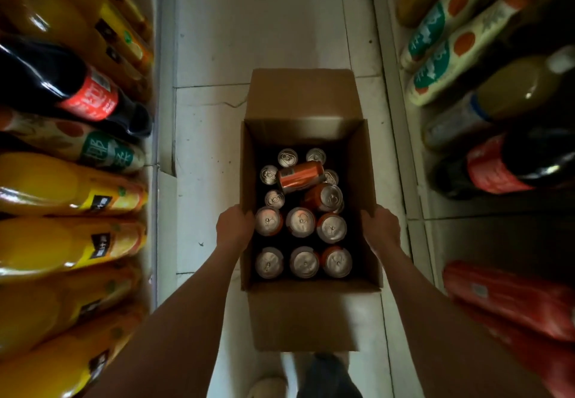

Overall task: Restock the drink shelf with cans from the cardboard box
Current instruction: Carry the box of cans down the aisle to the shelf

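An open brown cardboard box (306,98) is carried in front of me above a tiled aisle floor, its flaps folded out front and back. Inside stand several orange cans (300,221) with silver tops, and one orange can (300,176) lies on its side over the others. My left hand (235,226) grips the box's left wall, fingers curled over the rim. At the right wall my right hand (381,224) grips the rim the same way.
Shelves line both sides of the narrow aisle. On the left are yellow juice bottles (62,186) and a cola bottle (71,86). On the right are tea bottles (451,33), a cola bottle (513,164) and red packs (510,301). My shoes (267,386) show below the box.
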`<move>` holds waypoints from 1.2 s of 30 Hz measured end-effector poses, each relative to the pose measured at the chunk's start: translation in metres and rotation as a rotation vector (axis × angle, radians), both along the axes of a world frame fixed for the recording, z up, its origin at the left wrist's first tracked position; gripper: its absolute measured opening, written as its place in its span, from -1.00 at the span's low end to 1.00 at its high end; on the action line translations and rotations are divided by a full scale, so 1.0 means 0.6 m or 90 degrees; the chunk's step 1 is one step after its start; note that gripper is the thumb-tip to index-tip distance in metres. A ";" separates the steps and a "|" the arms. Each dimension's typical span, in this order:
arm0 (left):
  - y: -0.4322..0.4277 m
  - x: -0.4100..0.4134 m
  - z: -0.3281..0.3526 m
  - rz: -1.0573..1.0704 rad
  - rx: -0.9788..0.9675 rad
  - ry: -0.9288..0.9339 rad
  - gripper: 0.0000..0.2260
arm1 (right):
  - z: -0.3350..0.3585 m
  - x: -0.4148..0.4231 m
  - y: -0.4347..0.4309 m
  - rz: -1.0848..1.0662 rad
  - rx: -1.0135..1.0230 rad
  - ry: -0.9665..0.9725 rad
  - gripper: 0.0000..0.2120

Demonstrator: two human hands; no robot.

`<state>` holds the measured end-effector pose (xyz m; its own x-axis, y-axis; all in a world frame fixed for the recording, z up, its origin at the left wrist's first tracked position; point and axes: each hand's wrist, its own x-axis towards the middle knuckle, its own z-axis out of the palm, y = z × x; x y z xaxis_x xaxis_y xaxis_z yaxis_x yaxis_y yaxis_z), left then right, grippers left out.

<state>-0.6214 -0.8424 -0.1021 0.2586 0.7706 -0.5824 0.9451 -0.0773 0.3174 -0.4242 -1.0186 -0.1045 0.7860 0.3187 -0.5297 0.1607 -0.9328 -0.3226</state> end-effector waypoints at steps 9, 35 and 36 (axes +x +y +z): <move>-0.148 -0.131 -0.002 -0.013 -0.029 0.023 -0.72 | 0.000 -0.141 -0.161 -0.046 0.015 0.025 -0.71; -0.490 -0.369 0.007 -0.091 0.003 0.039 -0.71 | 0.008 -0.408 -0.525 -0.075 -0.021 0.016 -0.68; -0.502 -0.377 0.008 -0.093 -0.003 0.042 -0.71 | 0.008 -0.418 -0.539 -0.081 -0.021 0.019 -0.68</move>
